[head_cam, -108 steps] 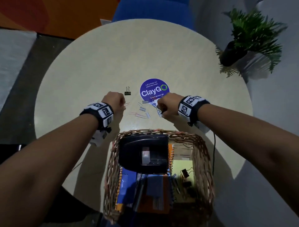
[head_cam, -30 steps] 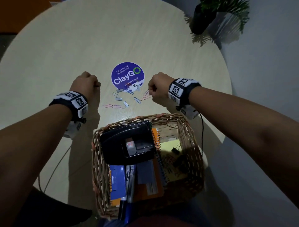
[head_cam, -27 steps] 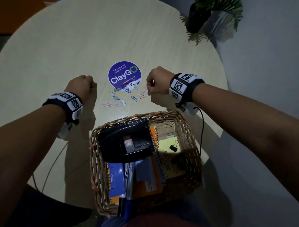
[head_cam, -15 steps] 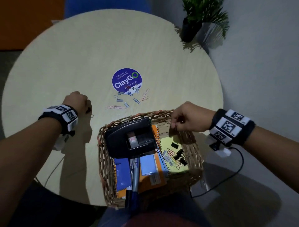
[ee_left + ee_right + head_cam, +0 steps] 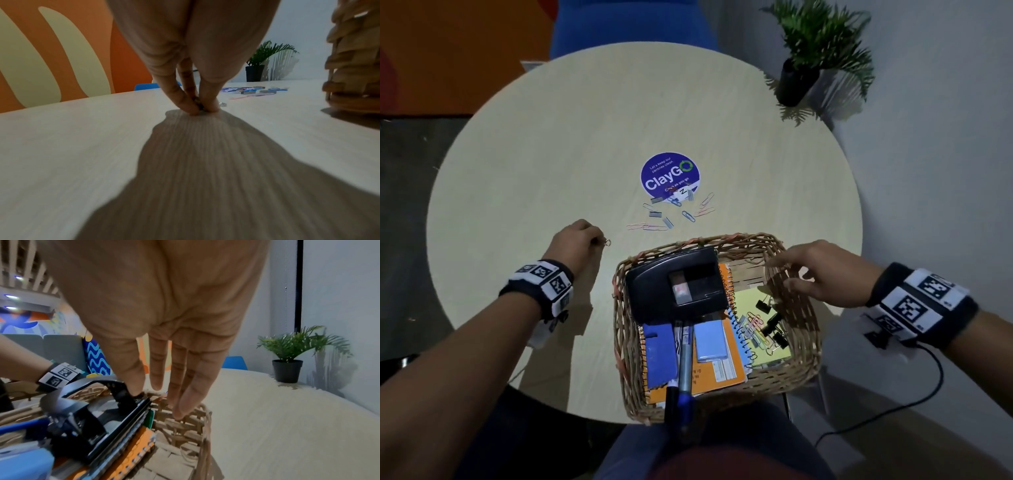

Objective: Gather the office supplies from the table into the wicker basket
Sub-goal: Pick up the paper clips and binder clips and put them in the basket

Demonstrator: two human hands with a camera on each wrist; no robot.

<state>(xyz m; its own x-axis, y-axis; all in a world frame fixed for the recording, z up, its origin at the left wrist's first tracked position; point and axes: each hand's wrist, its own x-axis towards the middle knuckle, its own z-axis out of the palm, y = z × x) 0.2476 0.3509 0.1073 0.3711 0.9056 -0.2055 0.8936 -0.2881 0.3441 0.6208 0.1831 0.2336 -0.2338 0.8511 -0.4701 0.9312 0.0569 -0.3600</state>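
Observation:
The wicker basket (image 5: 722,238) stands at the table's near edge and holds a black hole punch (image 5: 674,287), notebooks, pens, a yellow pad, paper clips and black binder clips. My right hand (image 5: 780,274) hovers over its right rim with straight fingers (image 5: 180,408), holding nothing. To the left of the basket, my left hand (image 5: 595,241) rests its fingertips (image 5: 185,104) on the table, pinching a small binder clip whose wire loop (image 5: 607,242) sticks out. Loose paper clips and staple strips (image 5: 671,212) lie just beyond the basket.
A round purple sticker (image 5: 669,175) marks the table's middle. A potted plant (image 5: 796,82) stands off the far right edge, and a blue chair (image 5: 633,31) stands behind the table. A cable (image 5: 876,411) hangs from my right wrist.
My right hand left the clips on the table, came over the basket and opened; coloured paper clips now lie on the yellow pad. My left hand drew back leftwards, still pinching its clip.

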